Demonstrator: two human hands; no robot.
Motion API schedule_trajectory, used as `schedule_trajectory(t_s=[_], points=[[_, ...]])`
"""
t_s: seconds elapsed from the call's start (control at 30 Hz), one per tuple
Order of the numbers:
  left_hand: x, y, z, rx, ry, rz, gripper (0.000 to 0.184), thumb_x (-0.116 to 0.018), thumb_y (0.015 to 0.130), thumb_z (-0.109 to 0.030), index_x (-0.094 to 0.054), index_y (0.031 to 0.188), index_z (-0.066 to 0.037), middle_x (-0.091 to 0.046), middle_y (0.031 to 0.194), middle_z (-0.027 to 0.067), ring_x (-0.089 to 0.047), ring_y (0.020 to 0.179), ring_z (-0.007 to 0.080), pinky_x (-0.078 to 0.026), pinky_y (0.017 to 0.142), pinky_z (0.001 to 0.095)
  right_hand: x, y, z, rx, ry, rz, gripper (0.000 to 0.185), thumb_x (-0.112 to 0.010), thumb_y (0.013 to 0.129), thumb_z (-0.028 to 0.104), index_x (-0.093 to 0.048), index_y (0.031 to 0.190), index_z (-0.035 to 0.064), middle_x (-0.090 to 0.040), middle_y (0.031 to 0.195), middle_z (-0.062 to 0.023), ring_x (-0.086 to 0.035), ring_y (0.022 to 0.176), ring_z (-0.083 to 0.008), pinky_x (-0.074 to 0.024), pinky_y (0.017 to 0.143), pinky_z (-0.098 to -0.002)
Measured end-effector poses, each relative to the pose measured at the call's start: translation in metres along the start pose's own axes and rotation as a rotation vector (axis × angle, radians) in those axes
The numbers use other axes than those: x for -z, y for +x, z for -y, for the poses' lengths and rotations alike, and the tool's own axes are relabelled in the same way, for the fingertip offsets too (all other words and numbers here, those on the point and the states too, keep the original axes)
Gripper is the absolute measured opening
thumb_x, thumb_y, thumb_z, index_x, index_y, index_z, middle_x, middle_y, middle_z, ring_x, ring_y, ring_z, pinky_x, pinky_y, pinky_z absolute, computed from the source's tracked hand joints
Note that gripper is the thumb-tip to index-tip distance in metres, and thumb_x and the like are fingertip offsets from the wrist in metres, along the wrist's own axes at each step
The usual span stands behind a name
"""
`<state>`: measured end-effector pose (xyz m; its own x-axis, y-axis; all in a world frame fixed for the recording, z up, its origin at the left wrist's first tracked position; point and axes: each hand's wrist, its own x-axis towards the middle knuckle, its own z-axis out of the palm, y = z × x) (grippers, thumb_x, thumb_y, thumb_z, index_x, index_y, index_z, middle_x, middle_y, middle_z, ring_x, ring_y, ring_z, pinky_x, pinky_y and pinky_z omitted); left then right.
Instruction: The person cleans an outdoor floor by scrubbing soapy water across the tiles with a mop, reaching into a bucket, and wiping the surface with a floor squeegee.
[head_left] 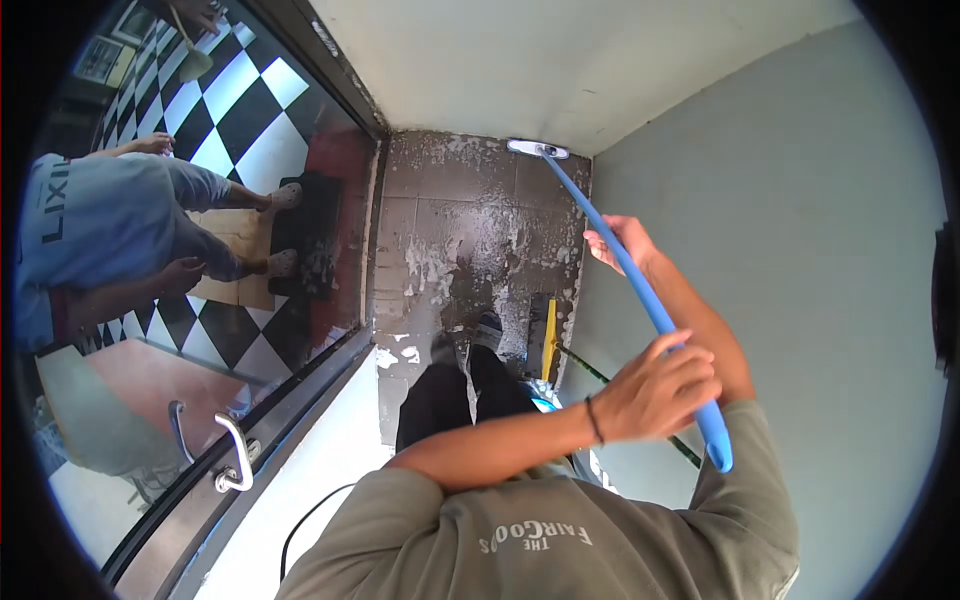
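A long blue-handled scrub brush (655,310) slants across the view, its white head (525,147) resting on the wet floor at the far right corner. Near the handle's upper end, my left hand (662,388) is closed around it. Further down the shaft my right hand (622,243) also grips it, fingers curled around the handle. White suds lie in patches on the brown tiled floor (430,185). My dark-trousered legs stand at the near end of the tiles.
Beside my legs is a yellow-edged floor tool (550,335) with a green pole (585,365). Grey wall (780,200) runs along the right. On the left stands a glass door with a metal handle (235,455); beyond it, a person (120,225) is on a checkered floor.
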<state>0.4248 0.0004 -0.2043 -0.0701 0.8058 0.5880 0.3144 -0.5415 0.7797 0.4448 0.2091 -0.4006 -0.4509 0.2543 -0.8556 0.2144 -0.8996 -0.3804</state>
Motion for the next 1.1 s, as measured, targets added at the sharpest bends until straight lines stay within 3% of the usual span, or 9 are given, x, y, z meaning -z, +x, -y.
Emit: schedule_trajectory(t_s=[0.17, 0.3, 0.4, 0.43, 0.53, 0.57, 0.67, 0.77, 1.1], points=[[0.04, 0.101, 0.057, -0.193, -0.033, -0.154, 0.032, -0.072, 0.075, -0.023, -0.045, 0.066, -0.009, -0.045, 0.059, 0.0025, -0.052, 0.055, 0.0205, -0.043, 0.058, 0.0355, -0.025, -0.024, 0.01, 0.514, 0.159, 0.22, 0.039, -0.053, 0.089, 0.02, -0.047, 0.125, 0.0062, -0.056, 0.119, -0.0122, -0.053, 0.112, -0.028, -0.0426, 0.094, -0.0384], [0.053, 0.135, 0.079, -0.284, -0.13, -0.268, 0.033, -0.071, 0.077, -0.023, -0.045, 0.063, -0.009, -0.04, 0.05, 0.0015, -0.045, 0.042, 0.0211, -0.035, 0.041, 0.035, -0.057, -0.002, 0.036, 1.271, -1.188, -0.493, 0.022, -0.064, 0.086, 0.016, -0.058, 0.104, 0.0051, -0.058, 0.118, -0.0116, -0.054, 0.111, -0.0266, -0.039, 0.096, -0.0354], [0.074, 0.143, 0.083, -0.299, -0.15, -0.324, 0.035, -0.071, 0.076, -0.025, -0.044, 0.06, -0.01, -0.037, 0.051, 0.0001, -0.043, 0.043, 0.0172, -0.034, 0.041, 0.0319, -0.068, 0.048, 0.052, 1.169, -0.722, -0.245, 0.02, -0.057, 0.093, 0.021, -0.058, 0.087, 0.0021, -0.065, 0.105, -0.0127, -0.058, 0.104, -0.0243, -0.0399, 0.096, -0.0351], [0.085, 0.147, 0.086, -0.306, -0.18, -0.333, 0.036, -0.072, 0.075, -0.024, -0.043, 0.059, -0.01, -0.037, 0.053, -0.0003, -0.042, 0.044, 0.0158, -0.033, 0.041, 0.0305, -0.09, 0.046, 0.056, 1.255, -0.665, -0.335, 0.029, -0.051, 0.096, 0.019, -0.054, 0.074, 0.0005, -0.068, 0.091, -0.0126, -0.062, 0.094, -0.0227, -0.042, 0.094, -0.0344], [0.097, 0.156, 0.092, -0.277, -0.241, -0.334, 0.037, -0.073, 0.074, -0.024, -0.043, 0.059, -0.01, -0.035, 0.054, -0.001, -0.04, 0.044, 0.0139, -0.031, 0.041, 0.0288, -0.087, 0.083, 0.057, 1.205, -0.659, -0.423, 0.033, -0.049, 0.097, 0.017, -0.048, 0.068, 0.0024, -0.067, 0.083, -0.0096, -0.062, 0.092, -0.0186, -0.041, 0.095, -0.0345], [0.097, 0.159, 0.097, -0.271, -0.26, -0.317, 0.036, -0.072, 0.074, -0.024, -0.043, 0.059, -0.01, -0.034, 0.054, -0.0011, -0.04, 0.044, 0.0137, -0.03, 0.041, 0.0287, -0.086, 0.098, 0.057, 1.259, -0.614, -0.483, 0.037, -0.052, 0.095, 0.018, -0.046, 0.062, 0.0029, -0.061, 0.07, -0.0062, -0.054, 0.069, -0.0098, -0.0455, 0.08, -0.0295], [0.112, 0.188, 0.107, -0.195, -0.219, -0.225, 0.036, -0.071, 0.076, -0.024, -0.043, 0.059, -0.01, -0.035, 0.054, -0.0013, -0.041, 0.045, 0.0137, -0.03, 0.04, 0.0288, -0.091, 0.098, 0.08, 1.048, -0.67, -0.613, 0.041, -0.056, 0.092, 0.02, -0.045, 0.057, 0.002, -0.051, 0.06, -0.0022, -0.039, 0.058, -0.0066, -0.0395, 0.06, -0.0264], [0.117, 0.205, 0.104, -0.156, -0.323, -0.145, 0.034, -0.067, 0.079, -0.025, -0.045, 0.06, -0.008, -0.035, 0.051, -0.0002, -0.041, 0.042, 0.0146, -0.029, 0.039, 0.0299, -0.086, 0.092, 0.077, 1.041, -0.602, -0.638, 0.042, -0.059, 0.09, 0.022, -0.047, 0.056, 0.0018, -0.044, 0.056, 0.0001, -0.037, 0.056, -0.0069, -0.029, 0.051, -0.0269], [0.125, 0.229, 0.1, -0.175, -0.29, -0.167, 0.033, -0.068, 0.078, -0.023, -0.045, 0.06, -0.007, -0.03, 0.048, -0.0005, -0.037, 0.04, 0.015, -0.027, 0.038, 0.0301, -0.091, 0.094, 0.112, 1.153, -0.481, -0.541, 0.038, -0.058, 0.09, 0.015, -0.044, 0.057, 0.0042, -0.05, 0.061, -0.0016, -0.04, 0.059, -0.0083, -0.0323, 0.056, -0.0259]])
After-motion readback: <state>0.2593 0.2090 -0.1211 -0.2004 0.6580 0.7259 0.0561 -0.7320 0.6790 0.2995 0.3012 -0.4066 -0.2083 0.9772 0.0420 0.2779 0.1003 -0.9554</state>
